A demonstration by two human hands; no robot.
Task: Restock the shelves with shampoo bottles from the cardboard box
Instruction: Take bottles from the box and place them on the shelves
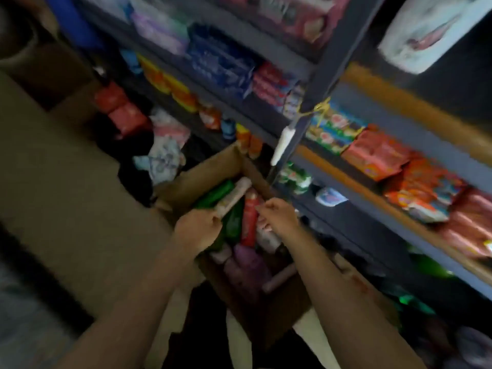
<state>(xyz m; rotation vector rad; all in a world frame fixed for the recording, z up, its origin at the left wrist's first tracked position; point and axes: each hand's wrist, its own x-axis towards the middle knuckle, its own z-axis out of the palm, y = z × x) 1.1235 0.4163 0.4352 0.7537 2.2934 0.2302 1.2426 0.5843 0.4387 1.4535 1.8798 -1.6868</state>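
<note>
Two hands reach into one box (pixel 210 166) beside the shelves (pixel 314 75). Left hand (pixel 195 230) grips a pale bottle (pixel 233 197); right hand (pixel 279 215), fingers curled (blurred, grip unclear), hovers over a red bottle (pixel 249 222).

Head camera, tilted, looking down close over box (pixel 202 171).
</note>
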